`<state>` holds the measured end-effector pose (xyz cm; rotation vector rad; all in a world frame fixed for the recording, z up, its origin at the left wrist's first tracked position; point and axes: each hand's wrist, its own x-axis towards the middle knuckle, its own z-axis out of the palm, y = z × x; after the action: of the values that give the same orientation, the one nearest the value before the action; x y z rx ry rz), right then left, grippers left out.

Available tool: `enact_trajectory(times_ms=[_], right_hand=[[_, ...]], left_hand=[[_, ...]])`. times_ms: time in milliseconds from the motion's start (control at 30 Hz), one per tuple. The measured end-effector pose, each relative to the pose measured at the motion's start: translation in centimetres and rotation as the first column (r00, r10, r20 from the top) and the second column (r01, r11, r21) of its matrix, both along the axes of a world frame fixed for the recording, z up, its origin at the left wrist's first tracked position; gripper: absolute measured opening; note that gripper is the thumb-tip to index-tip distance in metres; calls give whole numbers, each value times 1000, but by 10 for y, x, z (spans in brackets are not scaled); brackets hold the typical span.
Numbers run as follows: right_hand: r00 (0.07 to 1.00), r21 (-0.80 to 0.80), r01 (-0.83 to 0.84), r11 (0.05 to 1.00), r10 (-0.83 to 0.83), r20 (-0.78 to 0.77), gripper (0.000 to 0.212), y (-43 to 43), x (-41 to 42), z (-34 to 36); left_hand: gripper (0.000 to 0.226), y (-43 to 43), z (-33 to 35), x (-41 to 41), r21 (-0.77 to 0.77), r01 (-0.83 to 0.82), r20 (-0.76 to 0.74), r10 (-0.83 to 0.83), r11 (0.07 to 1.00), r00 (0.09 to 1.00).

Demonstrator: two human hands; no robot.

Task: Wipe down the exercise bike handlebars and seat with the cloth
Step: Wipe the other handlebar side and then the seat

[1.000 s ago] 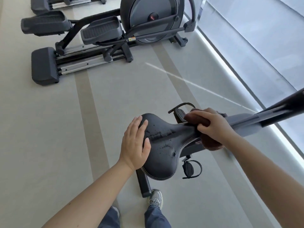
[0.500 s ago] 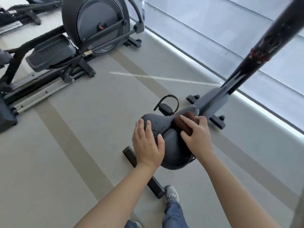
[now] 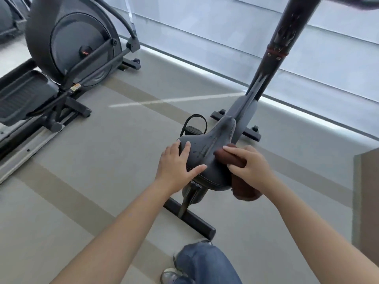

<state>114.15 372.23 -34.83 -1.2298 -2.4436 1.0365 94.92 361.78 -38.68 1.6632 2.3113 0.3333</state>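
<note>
Seat (image 3: 207,152): black, centre, with the frame post (image 3: 283,37) rising beyond it.
Left hand (image 3: 176,162): fingers straight, flat on the seat's left side.
Right hand (image 3: 250,162): fingers curled round the brown cloth (image 3: 244,191) — pressed to the seat's right edge.
Nearby: elliptical trainer (image 3: 71,48), far left.

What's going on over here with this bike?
A person is wiping a black padded exercise bike seat. Their left hand lies flat on the wide end of the seat, seemingly steadying it. Their right hand grips a folded brown cloth pressed against the seat's side. Small specks dot the top of the seat. A grey elliptical trainer stands nearby.
</note>
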Motion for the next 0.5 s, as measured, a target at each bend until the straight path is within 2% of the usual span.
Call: enact_trajectory(times_ms=[100,167,300,500], right_hand=[[963,27,220,975,-213,-164,47,32,-17,-1],[930,39,323,945,-310,-200,47,54,-34,-3],[965,-3,258,966,-257,-45,50,59,-52,-23],[979,-26,186,982,-188,-79,51,26,-28,-32]], left_hand=[[95,10,7,-24,-89,169,20,-168,982,986],[101,20,12,-31,-126,250,8,-251,960,968],[109,30,14,-32,-106,286,23,-286,952,958],[110,29,11,-30,-68,230,93,-223,971,970]])
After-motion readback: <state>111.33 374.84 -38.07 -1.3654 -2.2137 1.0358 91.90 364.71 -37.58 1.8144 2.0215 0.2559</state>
